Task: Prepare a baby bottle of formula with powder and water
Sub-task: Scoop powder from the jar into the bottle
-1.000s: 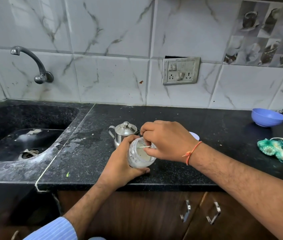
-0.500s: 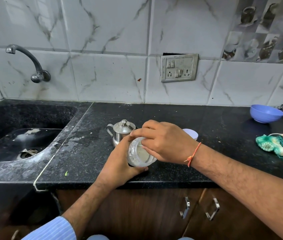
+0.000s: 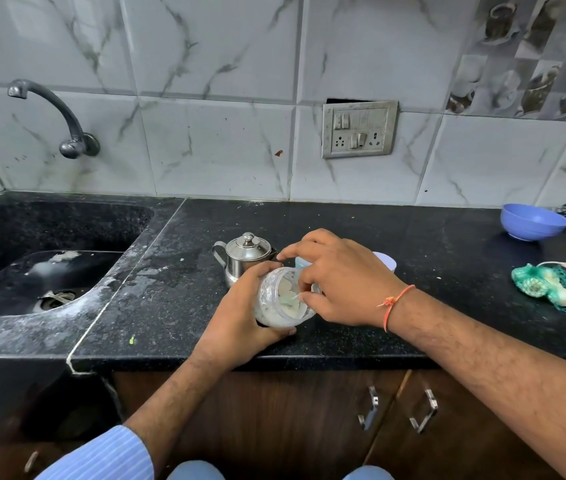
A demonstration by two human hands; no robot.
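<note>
My left hand (image 3: 240, 317) grips a clear plastic jar (image 3: 280, 299) of white powder, tilted with its mouth toward my right hand, just above the black counter (image 3: 170, 306). My right hand (image 3: 340, 282) pinches a small white scoop (image 3: 292, 298) whose end is inside the jar's mouth. A small steel kettle with a lid (image 3: 245, 256) stands right behind the jar. A bit of a light blue object (image 3: 301, 262) and a white lid (image 3: 387, 260) show behind my right hand; the rest is hidden.
A dark sink (image 3: 49, 278) with a wall tap (image 3: 56, 116) lies to the left. A blue bowl (image 3: 532, 221) sits at the back right, with a green net bundle (image 3: 544, 284) and a cord nearer. Cabinet handles (image 3: 423, 410) are below the counter edge.
My right hand has worked the scoop at the jar's mouth, dipping in and drawing slightly back. The jar has stayed tilted in my left hand. The camera has shifted a little.
</note>
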